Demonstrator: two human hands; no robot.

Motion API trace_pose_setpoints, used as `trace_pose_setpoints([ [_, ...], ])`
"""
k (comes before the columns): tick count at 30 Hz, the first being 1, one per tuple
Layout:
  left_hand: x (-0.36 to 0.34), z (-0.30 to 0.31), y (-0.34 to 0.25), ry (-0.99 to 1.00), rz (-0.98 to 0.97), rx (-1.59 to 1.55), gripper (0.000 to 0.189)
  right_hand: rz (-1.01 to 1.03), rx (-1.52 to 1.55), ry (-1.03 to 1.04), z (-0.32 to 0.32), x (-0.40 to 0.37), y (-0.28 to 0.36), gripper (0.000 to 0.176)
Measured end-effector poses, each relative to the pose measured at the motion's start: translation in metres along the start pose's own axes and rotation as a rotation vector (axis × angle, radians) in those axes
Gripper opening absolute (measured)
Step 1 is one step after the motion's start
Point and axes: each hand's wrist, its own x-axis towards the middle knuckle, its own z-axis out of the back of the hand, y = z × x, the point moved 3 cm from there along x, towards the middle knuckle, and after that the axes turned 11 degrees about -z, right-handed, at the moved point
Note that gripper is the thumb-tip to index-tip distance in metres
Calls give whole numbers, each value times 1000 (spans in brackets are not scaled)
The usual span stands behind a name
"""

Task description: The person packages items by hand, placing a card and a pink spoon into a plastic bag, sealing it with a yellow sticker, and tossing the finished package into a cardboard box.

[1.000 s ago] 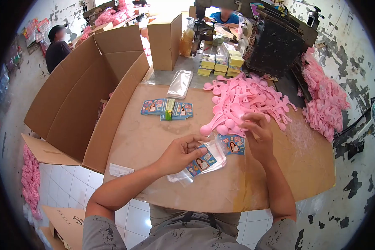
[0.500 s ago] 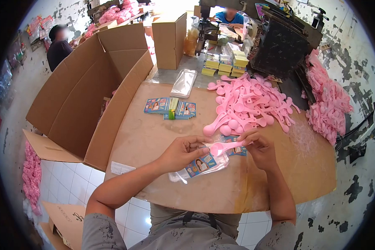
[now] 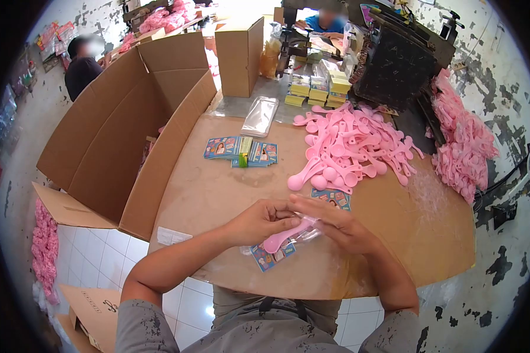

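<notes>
A pink measuring spoon lies slantwise at a clear plastic bag, its bowl toward the lower left; it looks to be inside the film. My left hand pinches the bag near the spoon's handle, thumb on top. Over the bag's upper right, my right hand reaches across with fingers stretched out, their tips beside my left fingers; its thumb is hidden. Beneath the spoon is a blue printed card. Another printed card lies just beyond my right hand.
Pink spoons are heaped ahead on the cardboard-covered table. Left of them are a banded card stack and clear bags. A big open carton stands left. A dark machine is behind; two people sit farther back.
The spoon has turned and moved down-left, its bowl now toward me. My right hand let go of its handle and came left over the bag, fingers straightened.
</notes>
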Motion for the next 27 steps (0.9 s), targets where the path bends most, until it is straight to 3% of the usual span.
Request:
trace_pose_setpoints([
  [3,-2,-4,-14,31,52,-73,39,-74,421,-295,6,-4,-6,44],
  [6,-3,-4,-13,96,15,-106,41,-7,-25,-161,12,-1,7,30],
  [9,-2,-6,-10,93,-119,-55,43,117,-4,-125,22,6,36,17],
  [12,-3,-11,-23,0,-255,116,47,275,-364,-168,45,13,87,11],
  [15,-6,-14,-37,3,-396,412,52,159,-595,-334,53,11,105,11],
  [18,-11,-22,-52,45,-445,560,58,-13,-384,-415,44,9,102,12],
  [23,-13,-30,-47,-55,-468,650,54,-34,-353,-449,29,12,92,14],
  [26,-11,-28,-45,-109,-547,589,45,-28,-331,-485,23,13,87,15],
  [27,-11,-28,-46,-114,-489,516,44,-24,-321,-502,22,14,83,15],
])
